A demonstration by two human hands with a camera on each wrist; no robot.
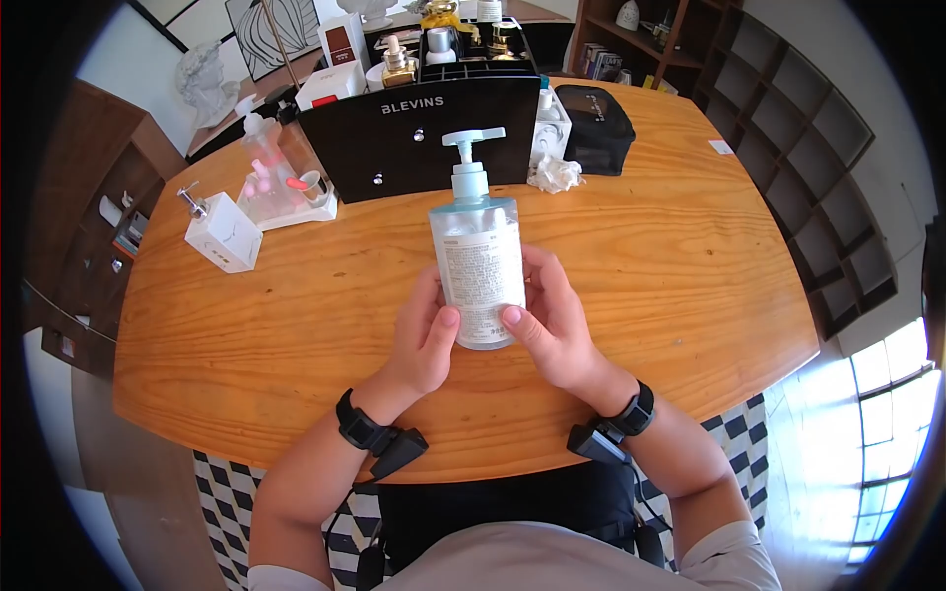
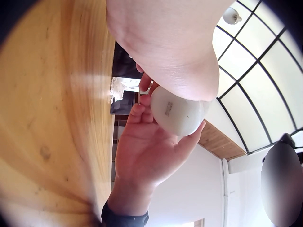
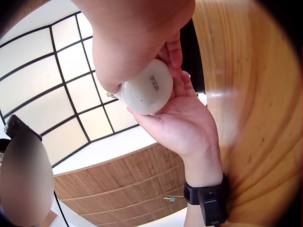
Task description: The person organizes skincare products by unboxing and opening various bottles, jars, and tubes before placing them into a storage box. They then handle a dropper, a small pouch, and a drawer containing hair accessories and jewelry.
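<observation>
A clear pump bottle (image 1: 480, 266) with a pale blue pump head and a white printed label is held up over the wooden table (image 1: 296, 345). My left hand (image 1: 424, 340) grips its left side, thumb on the label's lower edge and fingers behind. On the opposite side, my right hand (image 1: 559, 330) holds it the same way. Both wrist views show the bottle's round whitish base (image 2: 177, 113) with small dark print, raised off the tabletop. The fingers behind the bottle are partly hidden in the head view.
Behind the bottle stands a black BLEVINS organizer (image 1: 394, 133) full of cosmetics. A white pump dispenser (image 1: 225, 234) and a white tray (image 1: 315, 210) of bottles sit at the left. Crumpled tissue (image 1: 557, 174) and a black mesh case (image 1: 594, 133) are on the right.
</observation>
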